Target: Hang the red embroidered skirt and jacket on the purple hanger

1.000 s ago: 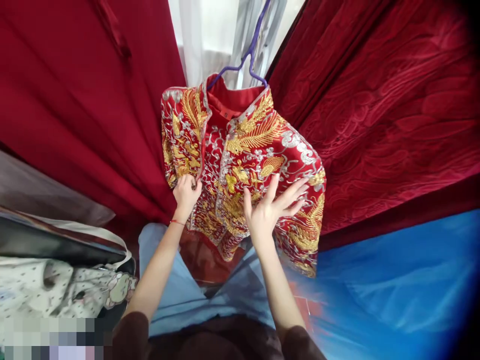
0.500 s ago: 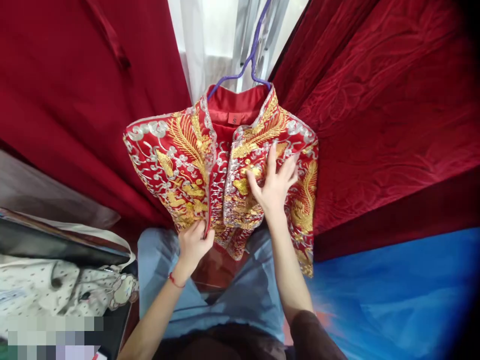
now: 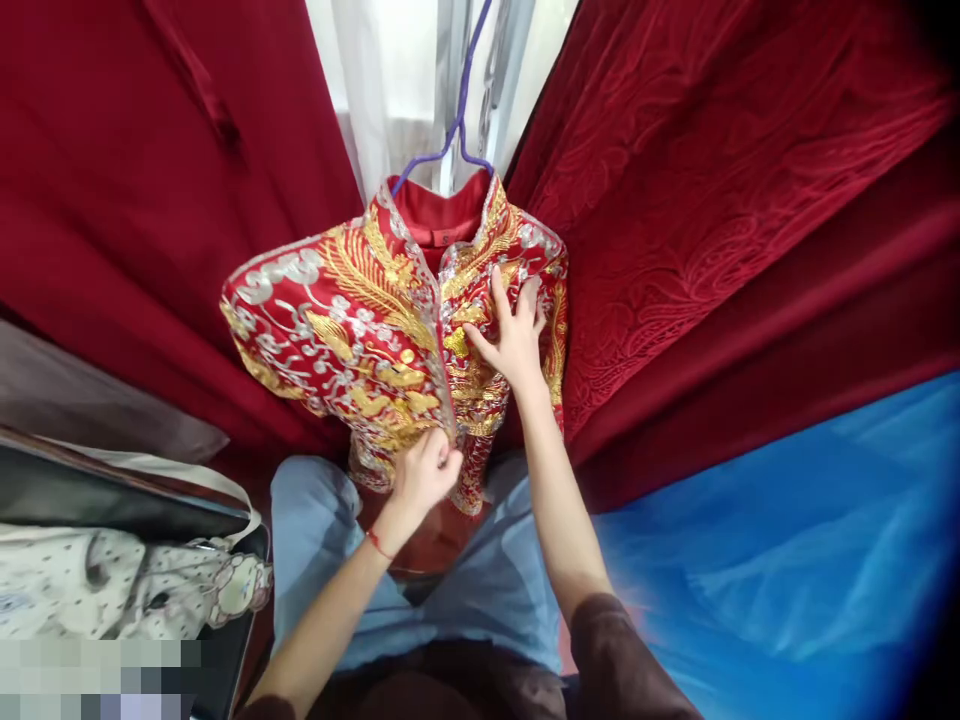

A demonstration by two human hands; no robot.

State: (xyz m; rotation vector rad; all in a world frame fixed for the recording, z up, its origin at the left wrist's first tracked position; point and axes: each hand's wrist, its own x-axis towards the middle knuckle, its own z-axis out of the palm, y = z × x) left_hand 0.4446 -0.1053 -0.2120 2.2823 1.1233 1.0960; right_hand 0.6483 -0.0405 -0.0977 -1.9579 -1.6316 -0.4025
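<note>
A red jacket (image 3: 352,340) with gold and silver embroidery hangs on a purple hanger (image 3: 463,130) in front of me. It has a stand collar and a small red size tag (image 3: 445,238) inside the neck. My left hand (image 3: 427,468) is closed on the lower front edge of the jacket's left-side panel, which meets the other panel at the middle. My right hand (image 3: 514,335) lies with fingers spread on the front panel at the right. Below the panels, the jacket's hem hangs between my knees.
Dark red curtains (image 3: 187,200) hang at the left, and patterned red cloth (image 3: 712,200) at the right. Blue fabric (image 3: 810,570) spreads at the lower right. A dotted pale bag (image 3: 97,575) with a charm (image 3: 240,588) lies at the lower left, beside my blue trousers (image 3: 315,550).
My left hand has drawn its panel rightward, closing the gap at the jacket's front. The jacket and hanger sit further left in view. My right hand stays spread on the other panel.
</note>
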